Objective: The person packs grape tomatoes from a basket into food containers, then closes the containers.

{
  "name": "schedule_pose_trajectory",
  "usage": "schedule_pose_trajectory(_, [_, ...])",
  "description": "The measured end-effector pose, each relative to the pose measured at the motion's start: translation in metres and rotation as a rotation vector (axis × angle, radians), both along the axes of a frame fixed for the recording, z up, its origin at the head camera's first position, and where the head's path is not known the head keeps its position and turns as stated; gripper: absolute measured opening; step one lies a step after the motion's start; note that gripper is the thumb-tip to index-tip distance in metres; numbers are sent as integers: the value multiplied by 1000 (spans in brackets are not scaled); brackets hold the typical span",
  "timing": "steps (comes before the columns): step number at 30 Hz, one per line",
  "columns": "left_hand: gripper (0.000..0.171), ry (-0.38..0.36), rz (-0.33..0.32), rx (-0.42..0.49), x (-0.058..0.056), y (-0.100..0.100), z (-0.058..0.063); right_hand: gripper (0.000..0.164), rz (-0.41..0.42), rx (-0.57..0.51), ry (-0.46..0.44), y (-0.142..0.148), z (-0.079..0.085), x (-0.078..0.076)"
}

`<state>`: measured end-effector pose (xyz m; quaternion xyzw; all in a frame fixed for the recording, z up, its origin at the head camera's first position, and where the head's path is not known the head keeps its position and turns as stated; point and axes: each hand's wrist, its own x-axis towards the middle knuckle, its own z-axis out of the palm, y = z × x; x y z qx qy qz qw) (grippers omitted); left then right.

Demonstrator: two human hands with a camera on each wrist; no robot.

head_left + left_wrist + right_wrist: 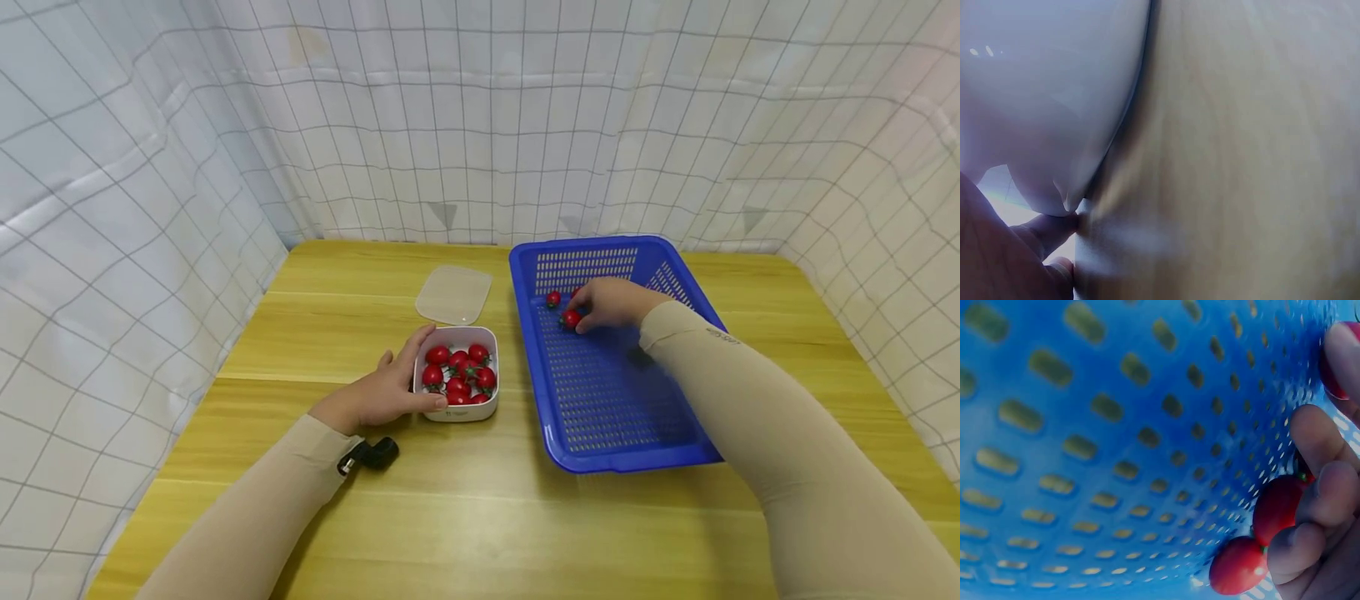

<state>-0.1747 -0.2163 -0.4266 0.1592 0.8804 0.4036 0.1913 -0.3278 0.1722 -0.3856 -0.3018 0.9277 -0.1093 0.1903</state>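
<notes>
My left hand grips the left side of a small white container, thumb along its near wall and fingers at the far corner. Several red cherry tomatoes with green stems lie inside it. In the left wrist view, the container's wall fills the upper left. Over at the right, my right hand reaches down into a blue slotted basket and pinches a cherry tomato between thumb and fingers. Two more tomatoes lie beside its curled fingers in the right wrist view.
Behind the container, a translucent flat lid lies on the wooden table. The basket's raised walls surround my right hand. White grid-patterned curtains hang at the back and both sides. A black wrist mount sits under my left wrist.
</notes>
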Motion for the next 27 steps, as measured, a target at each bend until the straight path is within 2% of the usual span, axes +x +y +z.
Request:
schedule_pose_trajectory(5, [119,-2,1,1,1,0,0,35,13,7,0,-3,6,2])
schedule_pose_trajectory(7, [119,2,-3,1,1,0,0,35,-6,-15,0,-3,12,4])
schedule_pose_trajectory(12, [118,-1,3,-11,2,0,1,36,-30,-99,29,-8,38,9])
schedule_pose_trajectory(17, [118,-6,8,-9,2,0,0,38,-4,-153,62,-22,64,21])
schedule_pose_trajectory(22, [117,-11,9,-7,2,-1,0,36,61,-189,82,-42,84,38])
schedule_pose_trajectory(27, [118,5,-10,-5,2,-2,0,33,153,-183,101,-69,91,56])
